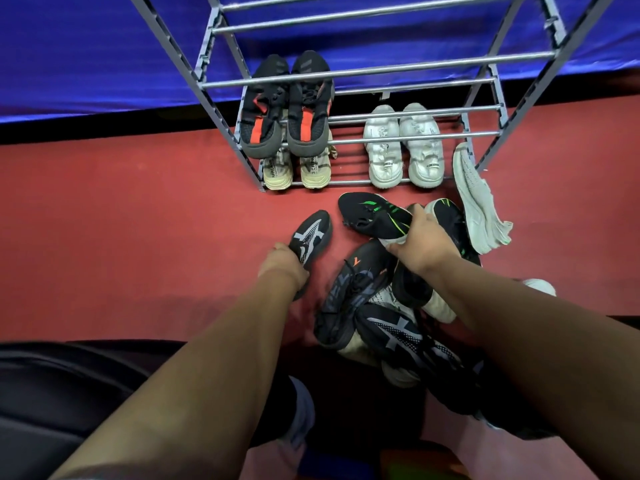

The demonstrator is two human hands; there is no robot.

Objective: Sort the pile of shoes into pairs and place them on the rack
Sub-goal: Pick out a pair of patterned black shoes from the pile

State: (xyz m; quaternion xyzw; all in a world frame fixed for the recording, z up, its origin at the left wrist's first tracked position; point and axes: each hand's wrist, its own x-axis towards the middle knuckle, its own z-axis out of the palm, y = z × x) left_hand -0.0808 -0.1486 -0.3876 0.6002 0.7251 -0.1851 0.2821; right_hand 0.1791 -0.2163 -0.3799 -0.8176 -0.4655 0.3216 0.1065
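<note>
My left hand (282, 263) grips the heel of a black shoe with grey-white stripes (310, 237), its toe pointing at the rack. My right hand (420, 242) is closed on the heel of a black shoe with green marks (372, 213). A matching green-marked shoe (450, 220) lies just right of that hand. Below lies the pile: a black shoe with an orange mark (349, 292) and a second grey-striped black shoe (401, 337). The grey metal rack (346, 83) holds a black-and-orange pair (285, 105), a beige pair (296, 168) and a white pair (403, 143).
A white shoe (479, 202) lies on its side by the rack's right foot. The floor is red carpet (138, 220). A blue cloth (86, 53) hangs behind the rack. Dark fabric (52, 393) sits at the lower left.
</note>
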